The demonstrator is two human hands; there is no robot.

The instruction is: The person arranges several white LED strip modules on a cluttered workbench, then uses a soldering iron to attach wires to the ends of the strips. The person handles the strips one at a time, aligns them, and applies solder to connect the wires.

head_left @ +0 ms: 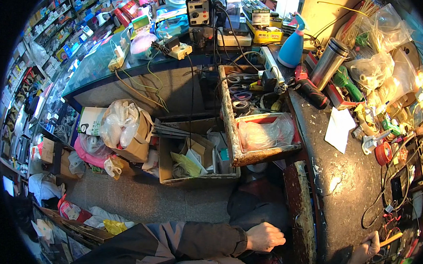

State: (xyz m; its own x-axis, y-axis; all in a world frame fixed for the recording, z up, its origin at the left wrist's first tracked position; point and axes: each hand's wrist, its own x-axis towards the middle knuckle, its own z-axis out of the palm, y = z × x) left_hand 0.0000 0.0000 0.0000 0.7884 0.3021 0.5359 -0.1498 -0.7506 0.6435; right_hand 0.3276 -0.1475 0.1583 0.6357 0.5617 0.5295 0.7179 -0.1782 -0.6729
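Note:
My left hand (pixel 265 237) is curled into a loose fist in front of my body. It hovers close to the worn wooden drawer front (pixel 300 215), and nothing shows in its fingers. At the lower right, my right hand (pixel 363 251) is over the edge of the dark workbench (pixel 348 198), its fingers bent closed. A yellow-orange handle (pixel 391 239) projects from beside those fingers. Whether they grip it cannot be made out. Several tools and wires lie around that hand, partly lost in shadow.
An open drawer (pixel 263 159) with tools and a plastic bag juts out ahead. Below it stands a cardboard box (pixel 196 179). A blue spray bottle (pixel 291 47), a steel flask (pixel 329 63), a red power tool (pixel 310 87) and white paper (pixel 339 129) lie along the bench.

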